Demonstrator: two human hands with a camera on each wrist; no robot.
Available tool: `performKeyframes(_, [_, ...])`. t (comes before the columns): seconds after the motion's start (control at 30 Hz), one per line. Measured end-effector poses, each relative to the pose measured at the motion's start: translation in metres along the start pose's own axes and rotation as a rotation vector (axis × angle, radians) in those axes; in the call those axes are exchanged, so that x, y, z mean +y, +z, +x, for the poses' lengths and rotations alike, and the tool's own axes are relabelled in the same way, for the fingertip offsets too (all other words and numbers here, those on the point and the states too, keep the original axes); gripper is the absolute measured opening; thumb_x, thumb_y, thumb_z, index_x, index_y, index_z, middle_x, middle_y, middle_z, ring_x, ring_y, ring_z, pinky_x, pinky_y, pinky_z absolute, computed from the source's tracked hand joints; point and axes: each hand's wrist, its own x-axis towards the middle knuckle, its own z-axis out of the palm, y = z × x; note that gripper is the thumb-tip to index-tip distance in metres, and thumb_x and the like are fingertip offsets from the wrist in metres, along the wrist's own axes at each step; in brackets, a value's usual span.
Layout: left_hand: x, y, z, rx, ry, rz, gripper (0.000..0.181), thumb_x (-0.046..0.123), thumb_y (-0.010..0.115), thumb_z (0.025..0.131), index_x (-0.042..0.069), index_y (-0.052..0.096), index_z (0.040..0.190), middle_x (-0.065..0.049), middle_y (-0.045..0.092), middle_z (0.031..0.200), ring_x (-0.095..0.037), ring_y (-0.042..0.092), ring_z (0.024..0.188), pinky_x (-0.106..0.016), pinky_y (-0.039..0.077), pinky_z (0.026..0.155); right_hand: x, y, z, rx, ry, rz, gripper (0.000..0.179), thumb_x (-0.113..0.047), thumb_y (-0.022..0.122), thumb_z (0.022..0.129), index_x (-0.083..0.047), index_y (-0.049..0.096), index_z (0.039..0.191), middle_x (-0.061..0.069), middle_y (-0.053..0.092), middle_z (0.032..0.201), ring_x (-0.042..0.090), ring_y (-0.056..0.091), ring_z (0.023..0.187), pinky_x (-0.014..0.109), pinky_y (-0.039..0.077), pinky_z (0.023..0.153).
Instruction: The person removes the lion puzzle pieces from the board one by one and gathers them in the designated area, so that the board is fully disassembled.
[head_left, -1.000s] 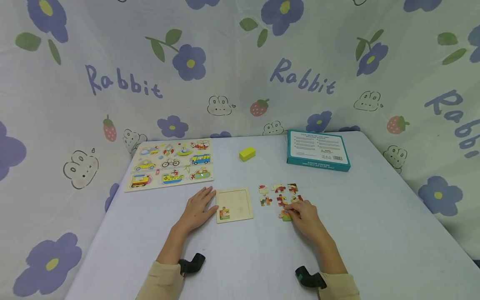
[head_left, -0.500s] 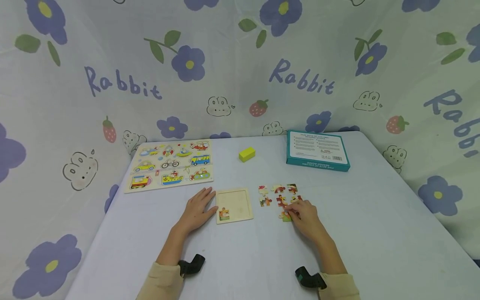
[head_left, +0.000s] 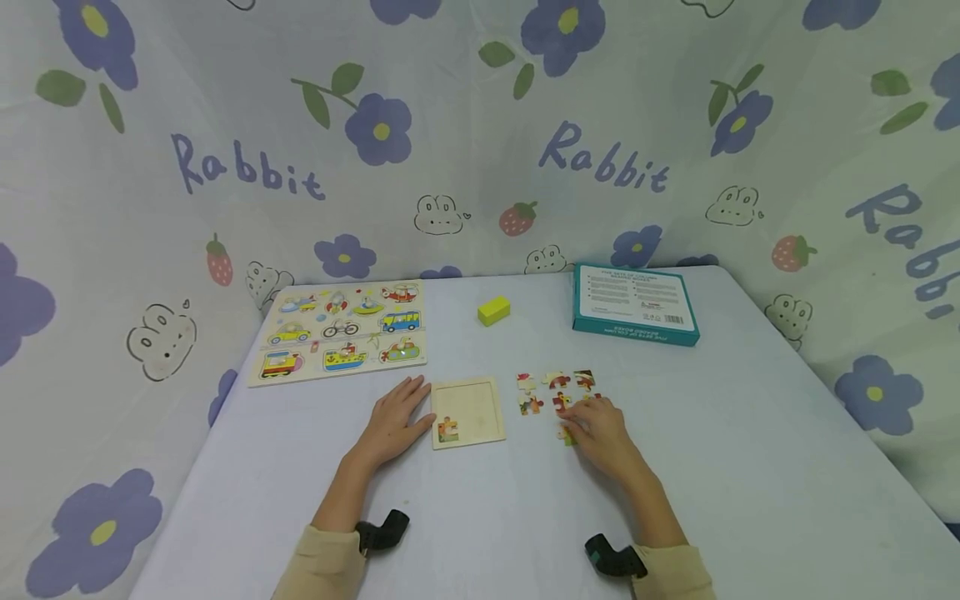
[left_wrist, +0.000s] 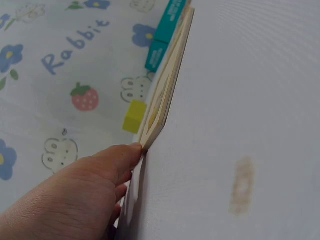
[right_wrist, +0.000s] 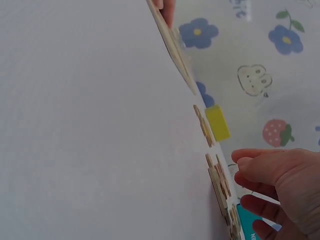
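Note:
My left hand (head_left: pixel 392 421) lies on the white table with its fingers extended. Its thumb touches the left edge of a square wooden puzzle tray (head_left: pixel 465 387). One jigsaw piece (head_left: pixel 447 429) sits in the tray's lower left corner. My right hand (head_left: pixel 603 433) hovers over loose jigsaw pieces (head_left: pixel 531 405) to the right of the tray, covering some of them. In the right wrist view, thumb and index finger of the right hand (right_wrist: pixel 280 185) are near each other, with nothing visible between them; the other fingers are loosely bent. A greenish piece (head_left: pixel 567 437) shows partly under the hand.
A wooden vehicle puzzle board (head_left: pixel 360 333) lies at the back left. Behind the tray is a yellow block (head_left: pixel 494 311). A teal box (head_left: pixel 636 305) lies at the back right. A flower-patterned curtain (head_left: pixel 450 150) hangs behind the table.
My right hand has shifted slightly left over the loose pieces, now covering more of the greenish one. The left hand and the tray have stayed in place.

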Motion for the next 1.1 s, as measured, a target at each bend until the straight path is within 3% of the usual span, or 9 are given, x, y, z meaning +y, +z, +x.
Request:
performKeyframes(0.27, [-0.001,-0.001,-0.001,-0.010,-0.005,-0.002,0.056,0.036,0.054,0.091,0.009,0.040,0.139,-0.008,0.030,0.147,-0.028,0.019,0.136,-0.053,0.018,0.104,-0.008,0.013,0.012,0.062,-0.156,-0.027,0.014,0.000,0.073,0.071,-0.009,0.071,0.081,0.004,0.064,0.080,0.023,0.053,0.078,0.037,0.040,0.066])
performKeyframes(0.6, [0.001,-0.002,-0.001,-0.013,-0.006,-0.008,0.057,0.035,0.055,0.091,0.009,0.040,0.139,-0.008,0.030,0.147,-0.028,0.019,0.136,-0.053,0.017,0.104,-0.028,0.027,0.025,-0.049,-0.188,-0.044,0.013,-0.007,0.074,0.074,-0.013,0.070,0.085,0.003,0.063,0.085,0.025,0.053,0.085,0.042,0.040,0.068])
performKeyframes(0.87, [0.001,-0.002,-0.001,0.009,0.011,-0.011,0.056,0.034,0.055,0.091,0.007,0.042,0.138,-0.010,0.032,0.146,-0.028,0.021,0.136,-0.053,0.018,0.104,-0.047,0.039,0.034,-0.057,-0.281,-0.043,0.013,-0.009,0.075,0.073,-0.012,0.070,0.085,0.002,0.061,0.084,0.023,0.052,0.084,0.041,0.040,0.069])
performKeyframes(1.1, [0.002,0.000,-0.002,0.038,0.029,0.014,0.056,0.036,0.055,0.091,0.005,0.044,0.136,-0.012,0.035,0.144,-0.029,0.024,0.134,-0.052,0.021,0.102,-0.058,0.048,0.039,-0.123,-0.273,-0.006,0.012,-0.012,0.071,0.078,-0.013,0.069,0.090,0.002,0.061,0.091,0.021,0.049,0.089,0.039,0.038,0.071])
